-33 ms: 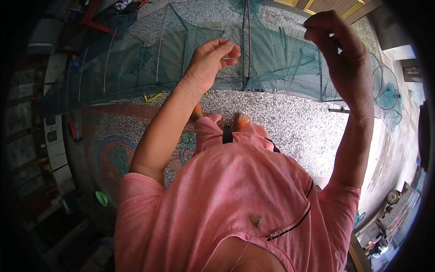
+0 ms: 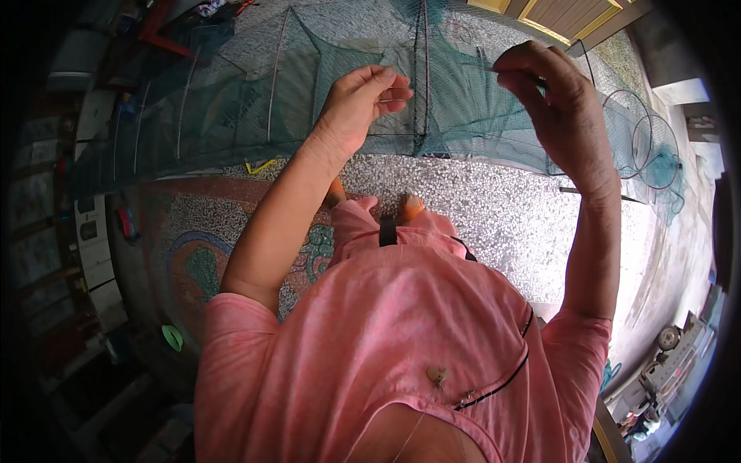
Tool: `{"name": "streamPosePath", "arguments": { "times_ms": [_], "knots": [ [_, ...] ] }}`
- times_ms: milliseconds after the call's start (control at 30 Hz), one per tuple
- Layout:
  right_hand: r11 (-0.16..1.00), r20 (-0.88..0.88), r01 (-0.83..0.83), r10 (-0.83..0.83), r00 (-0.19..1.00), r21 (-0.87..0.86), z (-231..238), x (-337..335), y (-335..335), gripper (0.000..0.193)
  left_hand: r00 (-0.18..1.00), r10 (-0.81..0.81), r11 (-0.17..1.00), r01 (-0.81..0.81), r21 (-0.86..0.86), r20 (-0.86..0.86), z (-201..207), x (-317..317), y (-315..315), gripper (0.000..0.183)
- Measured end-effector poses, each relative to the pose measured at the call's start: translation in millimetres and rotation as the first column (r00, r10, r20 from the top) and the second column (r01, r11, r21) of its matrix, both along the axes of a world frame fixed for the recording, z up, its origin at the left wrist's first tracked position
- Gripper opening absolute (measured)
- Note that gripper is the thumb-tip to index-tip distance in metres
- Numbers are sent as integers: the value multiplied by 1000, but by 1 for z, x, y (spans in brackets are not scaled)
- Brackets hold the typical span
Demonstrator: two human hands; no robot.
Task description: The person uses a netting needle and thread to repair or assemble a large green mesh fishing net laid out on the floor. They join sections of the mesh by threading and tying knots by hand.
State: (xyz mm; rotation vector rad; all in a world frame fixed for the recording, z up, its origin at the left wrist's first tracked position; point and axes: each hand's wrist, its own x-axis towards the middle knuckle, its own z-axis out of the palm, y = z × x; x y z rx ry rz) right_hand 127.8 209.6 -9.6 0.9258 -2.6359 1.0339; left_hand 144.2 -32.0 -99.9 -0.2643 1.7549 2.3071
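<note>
A long dark green mesh net (image 2: pixel 478 116) with thin upright frame rods stretches across in front of me, a cage-like net. My left hand (image 2: pixel 359 104) is raised before its middle, thumb pressed to the index finger and the other fingers curled. My right hand (image 2: pixel 563 108) is up to the right, its thumb and fingertips brought together in a pinch. Whatever lies in either pinch is too small to make out. The frame rod (image 2: pixel 421 69) stands between the two hands. Whether the fingers touch the mesh is unclear.
Speckled stone floor (image 2: pixel 494 208) lies under the net and my feet. Round net hoops (image 2: pixel 654 150) stand at the far right. A yellow item (image 2: pixel 261 167) lies by the net's near edge. Dark shelves with white boxes (image 2: pixel 96 255) line the left; a wooden door (image 2: pixel 571 19) is at the top right.
My right hand has moved left and a little nearer, towards my left hand, still pinched. The hoops at the right show more fully. My left hand has stayed nearly in place.
</note>
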Motion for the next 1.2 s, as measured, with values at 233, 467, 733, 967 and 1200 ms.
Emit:
{"name": "streamPosePath", "arguments": {
  "times_ms": [233,467,733,967,1200],
  "knots": [
    [941,-49,98,-87,995,323,-64,1,-11,6,998,-54,998,54,-20,16,-10,-4,4,16],
    [945,-68,132,-117,991,298,-83,-2,-26,3,990,-111,988,101,-115,-82,-19,4,6,16],
    [993,148,110,-116,982,48,-97,-7,-36,16,991,-112,982,99,-163,-73,-26,7,2,18],
    [992,63,12,-4,998,-125,-111,-4,-73,15,994,85,996,-87,26,67,-39,5,-12,14],
    [1000,-110,-2,0,994,-23,-85,-6,-105,13,987,124,990,-130,52,103,-35,4,-3,15]
  ]
}}
